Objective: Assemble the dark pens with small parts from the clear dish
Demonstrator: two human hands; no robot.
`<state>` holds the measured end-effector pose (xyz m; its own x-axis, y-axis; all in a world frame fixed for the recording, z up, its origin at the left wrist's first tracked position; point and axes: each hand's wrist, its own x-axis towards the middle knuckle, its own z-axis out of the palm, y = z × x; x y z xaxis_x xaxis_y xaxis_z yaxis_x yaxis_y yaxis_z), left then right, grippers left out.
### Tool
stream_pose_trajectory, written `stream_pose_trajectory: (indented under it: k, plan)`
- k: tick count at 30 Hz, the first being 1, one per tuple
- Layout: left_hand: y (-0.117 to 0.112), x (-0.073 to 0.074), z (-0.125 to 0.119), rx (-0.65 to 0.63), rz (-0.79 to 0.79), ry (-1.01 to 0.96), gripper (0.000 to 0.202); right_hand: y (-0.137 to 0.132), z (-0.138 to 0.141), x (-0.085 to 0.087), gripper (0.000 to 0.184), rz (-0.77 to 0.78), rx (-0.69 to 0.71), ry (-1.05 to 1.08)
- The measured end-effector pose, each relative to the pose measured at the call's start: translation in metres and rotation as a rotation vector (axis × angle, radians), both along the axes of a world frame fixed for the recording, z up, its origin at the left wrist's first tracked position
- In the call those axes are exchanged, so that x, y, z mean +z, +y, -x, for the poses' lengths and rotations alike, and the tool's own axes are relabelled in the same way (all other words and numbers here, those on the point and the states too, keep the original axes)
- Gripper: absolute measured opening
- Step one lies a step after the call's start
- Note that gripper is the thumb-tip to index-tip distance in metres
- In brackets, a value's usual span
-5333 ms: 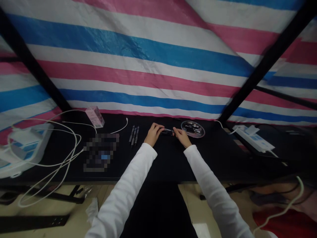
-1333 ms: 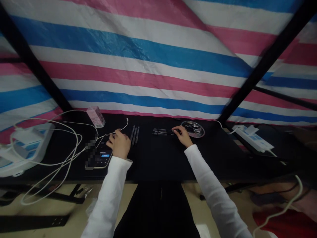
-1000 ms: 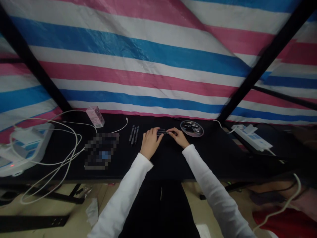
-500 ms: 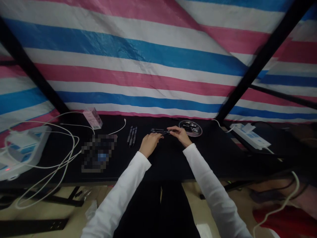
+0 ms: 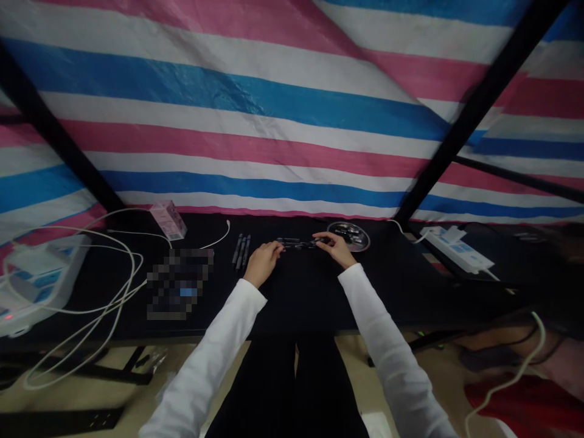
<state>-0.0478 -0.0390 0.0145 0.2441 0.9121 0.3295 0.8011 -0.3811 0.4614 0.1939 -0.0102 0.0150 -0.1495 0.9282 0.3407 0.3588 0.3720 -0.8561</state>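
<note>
"Between the two sets of fingertips, what have you got?"
"Dark pens (image 5: 298, 245), lying sideways over the black table (image 5: 292, 292); too small for me to count."
"Room and edges?"
"I see tabletop running from the fingers to its front edge (image 5: 182, 334); past them rises the striped sheet (image 5: 269, 140), and the metal dish (image 5: 365, 244) sits close on the right fingers' outer side."
"Numbers?"
"Three grey pens (image 5: 241, 253) left of the left fingers, one pink box (image 5: 168, 219) farther left, one dish."
"Hands?"
"Left hand (image 5: 261, 263) palm down, fingertips bunched at the dark pens' left end; grip or touch, I can't tell. Right hand (image 5: 336, 249) has thumb and forefinger pinched on the other end."
</note>
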Motion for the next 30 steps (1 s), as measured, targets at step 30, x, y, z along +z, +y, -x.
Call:
stream_pose_trajectory:
  k: [30]
  plan:
    - [0.01, -0.018, -0.031, -0.066, -0.123, 0.101, 0.018, 0.006, -0.013, -0.015, 0.026, -0.349, -0.696, -0.621]
